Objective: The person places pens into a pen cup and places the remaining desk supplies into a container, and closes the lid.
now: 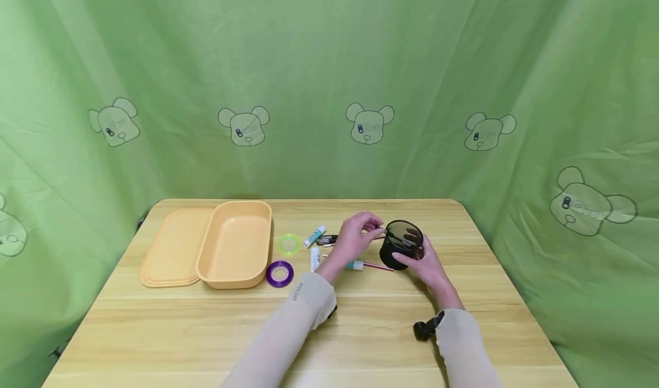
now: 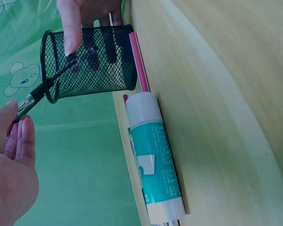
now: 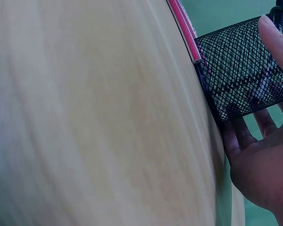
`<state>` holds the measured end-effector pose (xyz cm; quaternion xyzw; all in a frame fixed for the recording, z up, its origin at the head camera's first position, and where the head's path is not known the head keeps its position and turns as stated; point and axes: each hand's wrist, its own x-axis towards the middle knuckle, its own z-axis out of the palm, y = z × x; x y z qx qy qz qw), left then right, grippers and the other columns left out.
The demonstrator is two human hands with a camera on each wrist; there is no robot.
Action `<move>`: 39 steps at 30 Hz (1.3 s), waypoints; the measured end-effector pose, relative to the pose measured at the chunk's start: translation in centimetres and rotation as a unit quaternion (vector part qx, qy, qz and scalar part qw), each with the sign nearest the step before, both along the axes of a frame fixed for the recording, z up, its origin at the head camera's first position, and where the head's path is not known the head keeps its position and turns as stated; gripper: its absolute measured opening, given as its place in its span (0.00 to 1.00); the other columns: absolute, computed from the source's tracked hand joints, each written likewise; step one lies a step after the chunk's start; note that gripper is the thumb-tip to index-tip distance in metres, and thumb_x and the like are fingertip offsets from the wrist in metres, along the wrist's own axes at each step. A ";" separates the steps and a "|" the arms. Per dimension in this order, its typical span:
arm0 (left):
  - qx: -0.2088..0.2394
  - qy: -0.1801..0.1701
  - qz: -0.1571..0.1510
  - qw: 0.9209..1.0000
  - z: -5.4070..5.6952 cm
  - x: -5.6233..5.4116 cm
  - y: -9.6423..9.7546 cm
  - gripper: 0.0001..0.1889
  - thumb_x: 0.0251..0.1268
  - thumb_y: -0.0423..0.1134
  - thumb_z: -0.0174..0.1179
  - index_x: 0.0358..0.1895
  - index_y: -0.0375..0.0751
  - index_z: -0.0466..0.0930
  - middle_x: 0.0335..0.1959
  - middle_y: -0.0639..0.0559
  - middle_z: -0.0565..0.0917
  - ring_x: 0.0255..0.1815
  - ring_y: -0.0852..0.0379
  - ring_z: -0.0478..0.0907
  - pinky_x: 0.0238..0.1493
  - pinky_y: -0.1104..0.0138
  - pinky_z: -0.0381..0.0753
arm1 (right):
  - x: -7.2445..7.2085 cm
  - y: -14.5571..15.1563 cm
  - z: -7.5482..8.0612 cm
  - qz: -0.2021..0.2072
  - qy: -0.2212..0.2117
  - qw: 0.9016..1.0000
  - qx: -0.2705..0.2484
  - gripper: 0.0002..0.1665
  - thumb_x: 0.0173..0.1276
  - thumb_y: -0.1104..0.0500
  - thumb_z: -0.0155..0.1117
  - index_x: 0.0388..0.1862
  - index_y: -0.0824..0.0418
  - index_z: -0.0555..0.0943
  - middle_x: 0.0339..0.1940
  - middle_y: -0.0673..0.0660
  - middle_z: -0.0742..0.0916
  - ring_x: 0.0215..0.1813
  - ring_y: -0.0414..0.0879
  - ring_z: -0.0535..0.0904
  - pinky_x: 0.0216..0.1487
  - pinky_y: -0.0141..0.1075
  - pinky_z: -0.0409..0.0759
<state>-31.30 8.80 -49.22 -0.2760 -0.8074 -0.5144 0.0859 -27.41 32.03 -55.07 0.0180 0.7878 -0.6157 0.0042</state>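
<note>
A black mesh pen cup [image 1: 392, 255] stands upright on the table, and my right hand [image 1: 427, 265] grips its side with the thumb across the front. In the right wrist view the fingers curve round the far side of the mesh [image 3: 240, 70]. My left hand [image 1: 354, 238] pinches a pen [image 2: 34, 96] with a black grip section at the cup's rim. The pen's tip end reaches inside the cup. A red pencil [image 2: 139, 61] lies by the cup's base, in line with a teal and white glue stick [image 2: 155, 160].
Left of the hands lie another glue stick [image 1: 314, 236], a white tube [image 1: 315, 259], a black item [image 1: 326, 240], a green tape roll [image 1: 289, 244] and a purple tape roll [image 1: 280, 274]. Farther left, an orange box [image 1: 234, 285] stands partly over its lid [image 1: 172, 250].
</note>
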 end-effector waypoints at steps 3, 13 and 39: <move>-0.002 0.001 -0.003 1.000 -0.2 0.0 0.3 0.11 0.68 0.36 0.69 0.51 0.41 0.85 0.45 0.51 0.88 0.42 0.63 0.84 0.49 0.79 0.81 | 0.1 0.0 0.0 0.003 -0.001 1.000 -0.002 0.55 0.67 0.58 0.76 0.84 0.55 0.53 0.80 0.65 0.69 0.79 0.58 0.65 0.61 0.16 0.67; 0.008 -0.016 -0.022 1.000 -0.4 0.5 0.9 0.12 0.69 0.35 0.68 0.53 0.37 0.84 0.46 0.48 0.88 0.43 0.62 0.85 0.50 0.78 0.82 | 0.0 0.1 -0.2 0.004 -0.005 1.000 -0.003 0.55 0.66 0.56 0.77 0.83 0.55 0.54 0.81 0.63 0.68 0.81 0.58 0.63 0.65 0.18 0.68; 0.072 -0.054 0.014 0.996 -1.0 -0.3 -3.0 0.12 0.72 0.35 0.66 0.55 0.37 0.84 0.49 0.43 0.88 0.48 0.57 0.85 0.54 0.70 0.84 | -0.2 0.0 -0.2 -0.001 -0.011 1.000 0.006 0.57 0.65 0.56 0.78 0.84 0.52 0.53 0.81 0.63 0.68 0.82 0.57 0.63 0.79 0.34 0.63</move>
